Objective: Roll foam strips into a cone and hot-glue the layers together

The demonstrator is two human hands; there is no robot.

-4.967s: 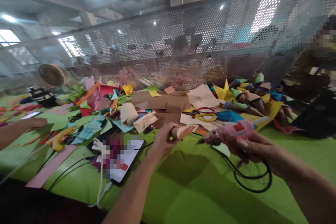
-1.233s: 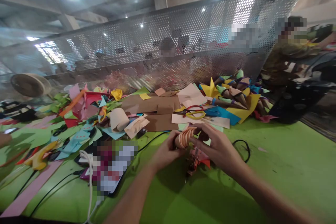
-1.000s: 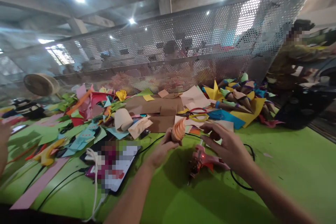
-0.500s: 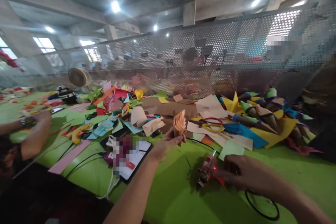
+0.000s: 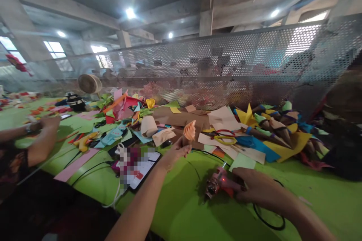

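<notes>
My left hand [image 5: 175,153] is closed around the base of a paper ice cream cone [image 5: 189,131], whose pleated, swirled orange top points up. The fingers cover most of the cone part. To the right, my right hand [image 5: 256,185] is wrapped at the handle of a pinkish hot glue gun [image 5: 218,181]. This glue gun rests low over the green tabletop, its red light lit and its nozzle pointing down and left. A clear glue stick [image 5: 224,164] pokes out of its back end. The right fingertips are partly hidden behind the hand.
A phone [image 5: 143,171] lies left of my left forearm beside a purple power strip. Scissors with red and yellow handles [image 5: 224,136], coloured paper and several finished paper cones [image 5: 279,128] spread across the back. A co-worker's arms [image 5: 42,135] and a yellow glue gun [image 5: 85,141] are at left.
The view has shifted slightly. My right hand sits more fully around the glue gun's handle than before. My left hand still holds the ice cream cone, now leaning a little differently.
</notes>
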